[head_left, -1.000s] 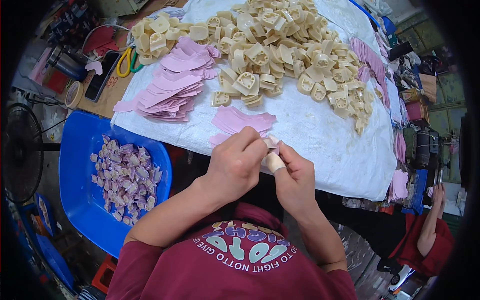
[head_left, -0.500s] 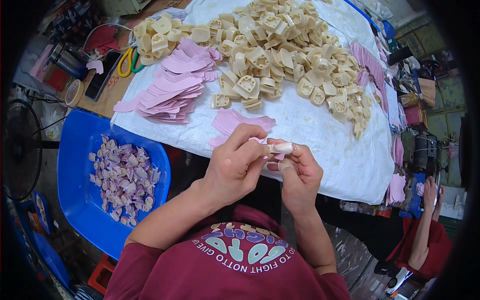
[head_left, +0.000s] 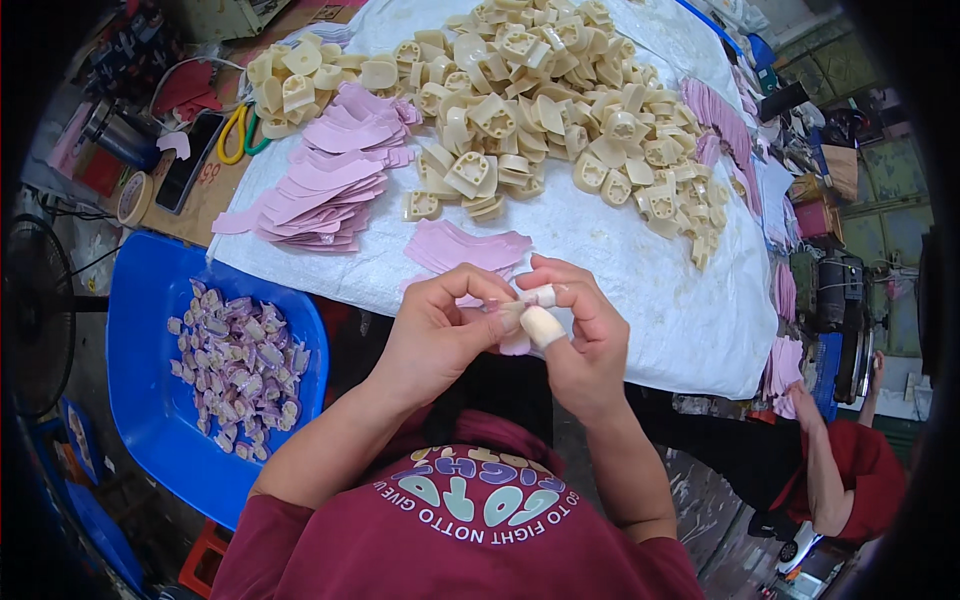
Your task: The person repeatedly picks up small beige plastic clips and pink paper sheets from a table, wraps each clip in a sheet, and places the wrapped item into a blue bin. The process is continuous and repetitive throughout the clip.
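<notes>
My left hand point(head_left: 432, 332) and my right hand point(head_left: 588, 345) meet at the table's near edge. Between their fingertips is a small beige shoe heel point(head_left: 509, 318), largely covered by the fingers, with a pink cover piece point(head_left: 515, 344) hanging below it. Both hands are closed on it; white wraps cover my right thumb and index finger. Just beyond lie a few loose pink pieces point(head_left: 465, 247). Farther off stand a stack of pink cut pieces point(head_left: 318, 192) and a big heap of bare beige heels point(head_left: 545, 110).
At the left, a blue basin point(head_left: 135, 420) holds many pink-covered heels point(head_left: 240, 365). Yellow-and-green-handled scissors point(head_left: 231, 137), a phone point(head_left: 188, 165), a tape roll point(head_left: 134, 198) and a flask point(head_left: 118, 132) lie beyond it. A fan point(head_left: 38, 310) stands far left. Another person point(head_left: 850, 470) works at right.
My right thumb has moved up against the heel, and my fingers have drawn closer around it. The view has shifted slightly. The other person's hand now touches hanging pink pieces.
</notes>
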### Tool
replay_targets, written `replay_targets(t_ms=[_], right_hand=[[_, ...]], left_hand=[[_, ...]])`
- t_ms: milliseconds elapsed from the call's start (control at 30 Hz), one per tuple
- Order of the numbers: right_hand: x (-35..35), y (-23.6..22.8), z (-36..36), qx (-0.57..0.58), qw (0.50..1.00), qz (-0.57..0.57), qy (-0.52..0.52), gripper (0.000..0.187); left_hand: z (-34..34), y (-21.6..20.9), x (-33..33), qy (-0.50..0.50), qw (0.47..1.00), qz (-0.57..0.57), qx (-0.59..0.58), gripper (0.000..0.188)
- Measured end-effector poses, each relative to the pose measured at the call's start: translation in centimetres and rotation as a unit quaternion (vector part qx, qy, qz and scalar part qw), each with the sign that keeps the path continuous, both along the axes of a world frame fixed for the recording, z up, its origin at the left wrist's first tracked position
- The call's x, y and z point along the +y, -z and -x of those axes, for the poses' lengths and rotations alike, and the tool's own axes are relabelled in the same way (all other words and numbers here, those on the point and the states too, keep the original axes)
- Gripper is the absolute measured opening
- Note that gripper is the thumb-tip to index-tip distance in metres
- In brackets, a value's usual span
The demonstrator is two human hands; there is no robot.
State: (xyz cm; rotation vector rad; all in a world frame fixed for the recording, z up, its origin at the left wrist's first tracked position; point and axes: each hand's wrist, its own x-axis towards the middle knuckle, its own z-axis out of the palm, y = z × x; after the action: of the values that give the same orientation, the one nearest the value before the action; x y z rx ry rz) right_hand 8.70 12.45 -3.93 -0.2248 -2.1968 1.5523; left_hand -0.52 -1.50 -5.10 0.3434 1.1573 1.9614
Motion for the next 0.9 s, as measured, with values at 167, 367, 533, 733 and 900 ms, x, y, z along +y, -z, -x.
replay_targets(t_ms=[167,367,533,733,900], right_hand=[[0.9,0.5,0.9,0.012,0.971,-0.236,-0.021,0.014],[0.6,0.1,0.5,0.000,0.984,-0.175,-0.040,0.012],[0.3,0.6,1.2,0.037,0.994,-0.102,0.015,0.013],[-0.8,0.8,0.9,0.113,0.959,-0.247,0.082,0.018],[-3.5,-0.3,1.5,0.077,0.943,0.314,0.085,0.036]], left_hand=[[0.2,1.7,-0.5,-0.031,0.982,0.061,0.178,0.007],[1.7,0.3,-1.0,0.037,0.917,0.127,0.376,0.007],[1.6,0.1,0.0,-0.060,0.877,0.128,0.459,0.020],[0.0,-0.2,0.2,0.041,0.945,-0.101,-0.309,0.041],[-0.3,-1.1,-0.2,-0.003,0.973,-0.123,-0.193,0.058]])
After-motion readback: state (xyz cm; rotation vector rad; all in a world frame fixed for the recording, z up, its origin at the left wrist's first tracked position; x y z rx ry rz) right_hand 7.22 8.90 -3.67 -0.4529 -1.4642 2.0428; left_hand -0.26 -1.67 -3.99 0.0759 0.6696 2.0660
